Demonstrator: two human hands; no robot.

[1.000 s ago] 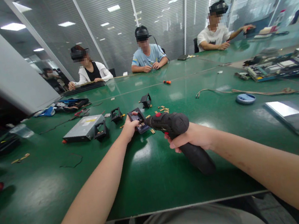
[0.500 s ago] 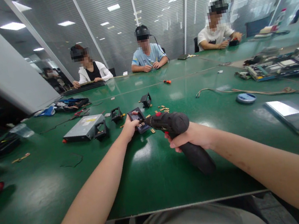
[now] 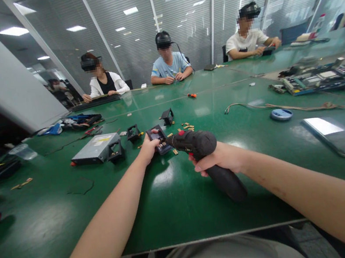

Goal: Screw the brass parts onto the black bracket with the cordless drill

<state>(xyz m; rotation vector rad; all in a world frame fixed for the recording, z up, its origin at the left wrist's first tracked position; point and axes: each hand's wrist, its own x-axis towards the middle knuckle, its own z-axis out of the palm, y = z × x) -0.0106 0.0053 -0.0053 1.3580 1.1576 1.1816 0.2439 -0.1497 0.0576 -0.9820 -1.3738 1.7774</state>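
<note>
Mid-frame, right fingers (image 3: pixel 201 169) grip the power driver (image 3: pixel 206 142), left fingers (image 3: pixel 155 142) the dark case (image 3: pixel 162 149); work looks partway, a gold piece (image 3: pixel 175 151) loose beside it

A black pistol-grip power driver (image 3: pixel 199 142) with red accents is pointing its nose leftward at a dark rectangular housing (image 3: pixel 163 147), which is slanting.

Glossy green bench (image 3: pixel 169 223). Behind: glass partition (image 3: pixel 133 60), slatted blinds (image 3: pixel 198 31), pale upright posts (image 3: pixel 152 3). White wall (image 3: pixel 10 77) at left. Rectangular lights (image 3: pixel 130 10) showing in glass.
</note>
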